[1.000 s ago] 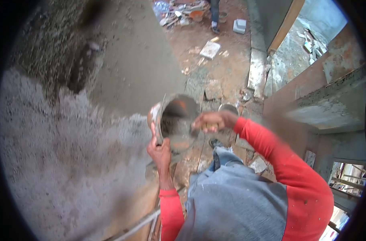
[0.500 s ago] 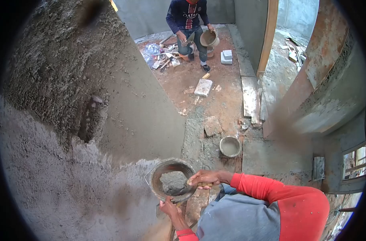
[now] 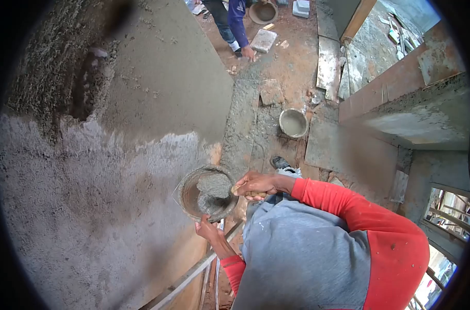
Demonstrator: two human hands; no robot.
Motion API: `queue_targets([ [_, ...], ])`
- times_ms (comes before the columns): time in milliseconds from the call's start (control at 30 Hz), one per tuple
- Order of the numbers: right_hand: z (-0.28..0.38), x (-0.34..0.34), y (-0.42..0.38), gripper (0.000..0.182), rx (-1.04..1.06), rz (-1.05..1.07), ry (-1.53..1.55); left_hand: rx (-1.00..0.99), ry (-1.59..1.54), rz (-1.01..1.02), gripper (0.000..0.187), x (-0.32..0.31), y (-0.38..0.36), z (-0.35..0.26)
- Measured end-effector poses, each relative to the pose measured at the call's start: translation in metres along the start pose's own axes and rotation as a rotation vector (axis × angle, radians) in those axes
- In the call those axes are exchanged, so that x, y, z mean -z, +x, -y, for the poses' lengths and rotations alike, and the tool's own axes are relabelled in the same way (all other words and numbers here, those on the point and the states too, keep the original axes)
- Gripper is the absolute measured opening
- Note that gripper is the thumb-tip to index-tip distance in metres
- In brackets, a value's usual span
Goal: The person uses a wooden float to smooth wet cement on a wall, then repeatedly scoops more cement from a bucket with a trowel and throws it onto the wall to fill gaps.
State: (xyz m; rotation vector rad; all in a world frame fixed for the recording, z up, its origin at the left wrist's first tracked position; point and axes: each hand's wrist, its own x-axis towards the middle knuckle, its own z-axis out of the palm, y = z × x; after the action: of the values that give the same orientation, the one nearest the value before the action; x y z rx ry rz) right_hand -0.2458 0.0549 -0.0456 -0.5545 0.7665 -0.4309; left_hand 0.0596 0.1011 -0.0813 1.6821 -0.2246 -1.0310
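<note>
Gripping the near rim of a round, mortar-crusted pan [image 3: 206, 192] from below, my left hand [image 3: 208, 229] holds it just beside the plastered wall [image 3: 90, 196]. My right hand [image 3: 255, 184] is wrapped tight around a wooden trowel handle [image 3: 254, 194], its blade buried in the pan's wet grey mortar [image 3: 213, 187].

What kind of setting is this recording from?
Most likely a building site mid-plastering, seen from a height. A rough grey cement-rendered wall fills the left; the left hand holds a round metal pan of wet mortar; below, a bare reddish floor carries loose blocks and a second mortar pan.
</note>
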Motion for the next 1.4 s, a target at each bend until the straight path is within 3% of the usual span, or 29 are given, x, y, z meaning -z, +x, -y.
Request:
queue_targets([
  [600, -0.001, 0.010, 0.008, 0.037, -0.013, 0.012, -0.006, 0.042, 0.054, -0.046, 0.037, -0.010, -0.018, 0.000],
  [800, 0.002, 0.016, 0.006, 0.029, -0.004, 0.022, -0.020, 0.055, 0.086, 0.009, 0.035, -0.021, -0.026, -0.003],
  [1100, 0.004, 0.017, 0.007, 0.022, 0.005, 0.021, -0.031, 0.067, 0.050, 0.018, 0.051, -0.022, -0.024, 0.000],
  [1400, 0.011, 0.009, 0.004, 0.015, -0.005, 0.050, 0.090, 0.067, 0.014, -0.023, 0.040, -0.015, -0.020, 0.001],
])
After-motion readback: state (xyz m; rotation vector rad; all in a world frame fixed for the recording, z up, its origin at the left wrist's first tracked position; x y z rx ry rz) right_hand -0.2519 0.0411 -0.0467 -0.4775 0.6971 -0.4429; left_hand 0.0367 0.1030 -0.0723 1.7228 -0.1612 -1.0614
